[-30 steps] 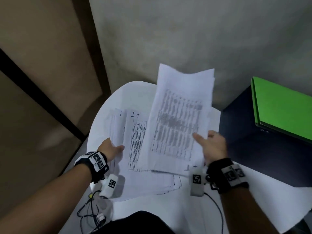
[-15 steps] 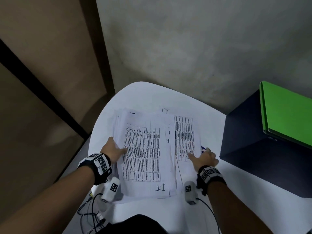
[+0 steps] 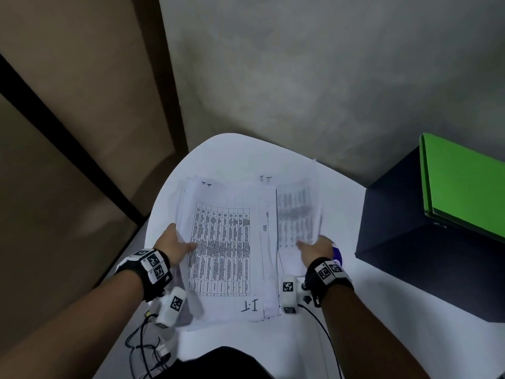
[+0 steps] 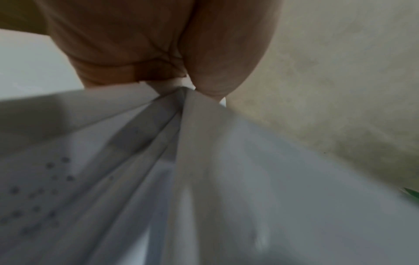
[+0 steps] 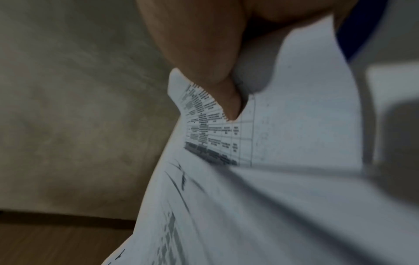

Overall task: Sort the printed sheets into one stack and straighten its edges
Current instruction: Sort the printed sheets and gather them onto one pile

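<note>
Sheets (image 3: 232,250) cover white table (image 3: 226,157) beside grey wall (image 3: 328,77).

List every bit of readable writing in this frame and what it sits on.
"I.T", handwritten, seen upside down: near edge of the top sheet.
"I.T" again, fainter: far edge of the sheets under it.
Handwritten mark on the right-hand sheets: too blurred to read.
Printed tables on all sheets: too small to read.
Square coded markers on both wristbands: patterns, no letters.
</note>
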`<state>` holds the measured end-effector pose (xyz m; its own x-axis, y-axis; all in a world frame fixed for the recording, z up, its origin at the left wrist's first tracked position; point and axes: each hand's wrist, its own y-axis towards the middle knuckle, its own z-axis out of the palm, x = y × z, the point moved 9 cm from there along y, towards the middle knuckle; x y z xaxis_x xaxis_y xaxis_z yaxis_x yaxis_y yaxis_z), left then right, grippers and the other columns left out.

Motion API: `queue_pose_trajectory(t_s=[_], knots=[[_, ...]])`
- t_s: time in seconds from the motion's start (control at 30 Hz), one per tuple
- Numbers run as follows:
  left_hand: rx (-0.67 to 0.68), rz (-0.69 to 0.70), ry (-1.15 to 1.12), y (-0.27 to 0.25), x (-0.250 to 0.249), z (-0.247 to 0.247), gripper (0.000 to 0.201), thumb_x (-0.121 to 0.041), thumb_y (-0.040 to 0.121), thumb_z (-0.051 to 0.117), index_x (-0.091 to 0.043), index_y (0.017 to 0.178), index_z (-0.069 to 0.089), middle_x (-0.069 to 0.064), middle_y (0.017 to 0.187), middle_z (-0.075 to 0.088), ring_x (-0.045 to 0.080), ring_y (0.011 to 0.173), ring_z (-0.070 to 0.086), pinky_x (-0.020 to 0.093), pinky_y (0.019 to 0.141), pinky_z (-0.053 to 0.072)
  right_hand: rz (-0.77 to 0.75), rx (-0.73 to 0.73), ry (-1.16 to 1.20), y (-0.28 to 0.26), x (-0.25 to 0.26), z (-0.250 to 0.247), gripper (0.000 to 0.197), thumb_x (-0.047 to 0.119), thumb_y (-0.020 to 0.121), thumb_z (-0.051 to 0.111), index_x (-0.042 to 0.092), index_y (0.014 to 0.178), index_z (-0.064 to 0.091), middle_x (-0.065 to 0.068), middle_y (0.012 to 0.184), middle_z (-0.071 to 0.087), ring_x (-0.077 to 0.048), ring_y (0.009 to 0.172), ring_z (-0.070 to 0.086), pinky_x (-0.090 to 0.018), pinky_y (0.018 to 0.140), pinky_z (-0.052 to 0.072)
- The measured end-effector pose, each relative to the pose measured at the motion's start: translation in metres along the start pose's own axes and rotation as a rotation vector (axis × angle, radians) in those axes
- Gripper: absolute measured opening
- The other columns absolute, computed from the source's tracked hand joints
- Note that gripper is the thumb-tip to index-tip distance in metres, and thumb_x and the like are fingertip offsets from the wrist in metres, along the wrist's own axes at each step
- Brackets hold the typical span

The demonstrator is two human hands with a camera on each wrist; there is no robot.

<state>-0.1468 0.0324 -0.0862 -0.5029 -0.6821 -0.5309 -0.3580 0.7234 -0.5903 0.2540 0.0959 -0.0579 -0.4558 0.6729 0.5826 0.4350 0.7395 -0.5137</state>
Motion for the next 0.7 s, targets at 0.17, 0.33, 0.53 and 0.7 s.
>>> queue_pose_trajectory(t_s=[0.17, 0.33, 0.53, 0.7], knots=[[-0.016, -0.005, -0.036, 0.003, 0.005, -0.004, 0.056, -0.031, 0.086, 0.075, -0.003, 0.126, 0.045, 0.015, 0.123, 0.057, 0.033, 0.112, 0.055, 0.041, 0.091, 0.045, -0.238, -0.234, 0.252, -0.012, 0.047, -0.088, 0.021, 0.019, 0.081, 0.079, 0.013, 0.096, 0.067, -0.009, 0.100, 0.074, -0.029, 0.091, 0.071, -0.044, 0.085, 0.058], [-0.023, 0.026, -0.138, -0.010, -0.021, 0.020, 0.038, -0.026, 0.090, 0.071, -0.006, 0.108, 0.043, 0.011, 0.099, 0.054, 0.031, 0.098, 0.055, 0.036, 0.071, 0.044, -0.249, -0.012, 0.381, -0.040, 0.040, -0.068, 0.027, 0.019, 0.076, 0.083, 0.018, 0.094, 0.064, 0.005, 0.092, 0.071, -0.017, 0.086, 0.070, -0.033, 0.079, 0.057], [0.088, 0.103, -0.273, -0.027, -0.047, 0.067, 0.076, -0.041, 0.086, 0.073, -0.009, 0.142, 0.034, 0.015, 0.146, 0.048, 0.035, 0.131, 0.048, 0.046, 0.107, 0.042, -0.073, 0.070, 0.132, -0.048, -0.043, 0.001, 0.044, 0.015, 0.077, 0.081, 0.001, 0.114, 0.063, -0.011, 0.104, 0.071, -0.032, 0.101, 0.068, -0.038, 0.088, 0.055], [0.139, 0.048, -0.263, -0.024, -0.056, 0.078, 0.066, -0.050, 0.101, 0.040, 0.000, 0.144, 0.037, 0.016, 0.147, 0.046, 0.032, 0.133, 0.046, 0.036, 0.102, 0.035, -0.104, 0.179, -0.189, -0.058, -0.060, 0.002, 0.061, 0.029, 0.085, 0.073, 0.004, 0.132, 0.044, -0.013, 0.125, 0.061, -0.031, 0.114, 0.059, -0.031, 0.092, 0.045]])
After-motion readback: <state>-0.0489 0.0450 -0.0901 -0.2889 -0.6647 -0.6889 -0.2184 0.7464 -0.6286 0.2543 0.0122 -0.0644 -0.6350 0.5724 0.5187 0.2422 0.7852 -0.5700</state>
